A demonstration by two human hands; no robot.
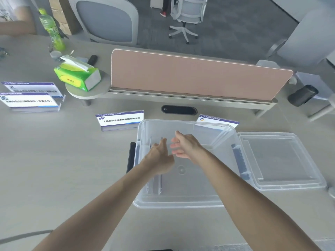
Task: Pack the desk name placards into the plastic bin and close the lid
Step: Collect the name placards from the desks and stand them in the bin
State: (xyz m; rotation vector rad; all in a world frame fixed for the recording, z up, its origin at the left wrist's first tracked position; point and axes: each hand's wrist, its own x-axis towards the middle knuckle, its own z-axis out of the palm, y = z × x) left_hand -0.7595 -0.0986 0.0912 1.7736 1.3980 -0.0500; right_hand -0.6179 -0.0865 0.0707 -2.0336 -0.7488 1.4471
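A clear plastic bin (181, 202) stands open on the desk in front of me. A see-through placard (155, 185) lies inside it along the left wall. Both hands hover over the bin with fingers spread. My left hand (161, 158) is just above the placard's far end; whether it touches it I cannot tell. My right hand (184, 146) is beside it, holding nothing. The clear lid (282, 160) lies flat to the right of the bin. One placard (119, 119) stands behind the bin's left corner, another (217, 121) behind its far wall, and two more (30, 101) at far left.
A pink divider panel (195, 77) runs across the desk behind the bin. A green tissue pack (78, 75) sits on a small round shelf, with a green bottle (52, 29) behind it. A black case (302, 95) lies at right. Office chairs stand beyond the desk.
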